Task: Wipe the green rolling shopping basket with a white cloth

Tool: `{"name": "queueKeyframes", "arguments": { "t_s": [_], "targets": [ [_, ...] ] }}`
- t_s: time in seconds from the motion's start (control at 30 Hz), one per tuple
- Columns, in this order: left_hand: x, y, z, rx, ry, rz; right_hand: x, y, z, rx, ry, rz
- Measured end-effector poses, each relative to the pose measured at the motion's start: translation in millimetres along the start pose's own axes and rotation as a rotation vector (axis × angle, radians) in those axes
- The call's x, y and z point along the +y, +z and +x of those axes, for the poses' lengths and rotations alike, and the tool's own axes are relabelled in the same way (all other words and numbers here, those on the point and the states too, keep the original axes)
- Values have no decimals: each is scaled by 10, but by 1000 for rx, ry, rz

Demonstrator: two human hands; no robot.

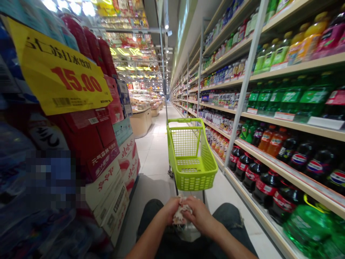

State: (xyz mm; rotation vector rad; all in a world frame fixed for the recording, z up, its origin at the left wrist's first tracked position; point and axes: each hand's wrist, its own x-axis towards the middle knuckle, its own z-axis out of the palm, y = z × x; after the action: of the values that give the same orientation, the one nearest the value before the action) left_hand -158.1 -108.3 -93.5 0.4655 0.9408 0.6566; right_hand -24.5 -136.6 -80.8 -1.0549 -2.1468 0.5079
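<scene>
Low in the head view, my left hand [169, 210] and my right hand [199, 215] meet above my lap. Both are closed around a crumpled white cloth [180, 213], fingers wrapped into its folds. My dark trousers [229, 219] show beneath them. Just ahead stands a lime-green shopping cart [192, 158] with an empty mesh basket, apart from my hands.
Shelves of soft-drink bottles [291, 151] run along the right. Stacked red and white drink cartons [107, 169] with a yellow 15.00 price sign [58, 73] line the left. A white tiled aisle floor [155, 154] leads ahead to display counters [141, 120].
</scene>
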Motion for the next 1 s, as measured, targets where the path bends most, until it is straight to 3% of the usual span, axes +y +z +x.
{"name": "queueKeyframes", "arguments": {
  "t_s": [0.1,0.2,0.27,0.33,0.47,0.5,0.6,0.67,0.77,0.87,0.93,1.0],
  "targets": [
    [1,63,-61,-38,40,-37,15,16,103,63,201,138],
    [8,83,-181,-190,19,-51,120,46,204,109,390,249],
    [-7,69,-228,-283,5,12,195,64,248,104,428,207],
    [-32,44,-221,-292,39,77,234,73,266,153,397,88],
    [-34,3,-121,-165,72,7,193,93,203,438,163,-91],
    [-19,-1,-99,-147,63,-19,176,116,166,425,64,-95],
    [28,-2,-66,-141,71,-25,173,257,31,202,-148,-67],
    [45,-2,-67,-159,62,5,226,387,-47,166,-142,-54],
    [66,-8,-95,-177,34,76,346,516,-88,233,-66,-62],
    [119,-11,-143,-169,62,196,414,441,8,216,-57,-81],
    [182,-13,-162,-50,198,307,404,280,162,256,-106,-113],
    [262,-26,-154,165,413,418,381,97,365,362,-183,-174]
  ]
}}
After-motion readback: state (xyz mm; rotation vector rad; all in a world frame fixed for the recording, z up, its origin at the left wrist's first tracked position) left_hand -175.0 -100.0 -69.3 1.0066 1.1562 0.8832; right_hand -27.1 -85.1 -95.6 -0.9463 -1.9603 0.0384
